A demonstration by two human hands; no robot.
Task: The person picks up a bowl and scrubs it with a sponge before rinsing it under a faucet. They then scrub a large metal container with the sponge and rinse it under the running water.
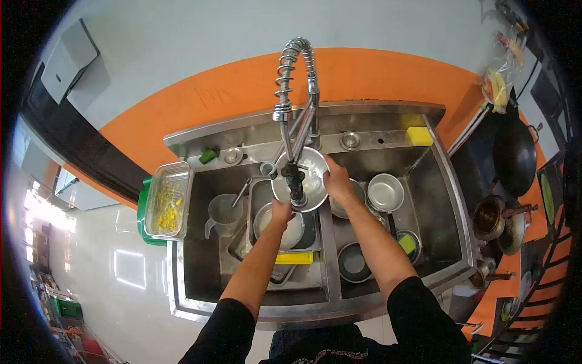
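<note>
A round metal bowl (316,171) is held beneath the spray head (295,188) of the coiled tap, above the divider of a double steel sink. My left hand (280,212) grips its lower left rim. At its right rim, my right hand (337,180) has its fingers wrapped round the edge. The spray head hides part of the bowl's inside. Below my left hand, another bowl (293,233) with whitish liquid stands in a rectangular metal tray (311,233) in the left basin. A clear measuring jug (225,213) is to the left of that tray.
Several pots and bowls, one a metal pot (385,193), fill the right basin. A yellow sponge (419,136) lies on the back right ledge. At the left edge is a clear container (167,201) with yellow scraps. A wok (515,153) hangs at the right.
</note>
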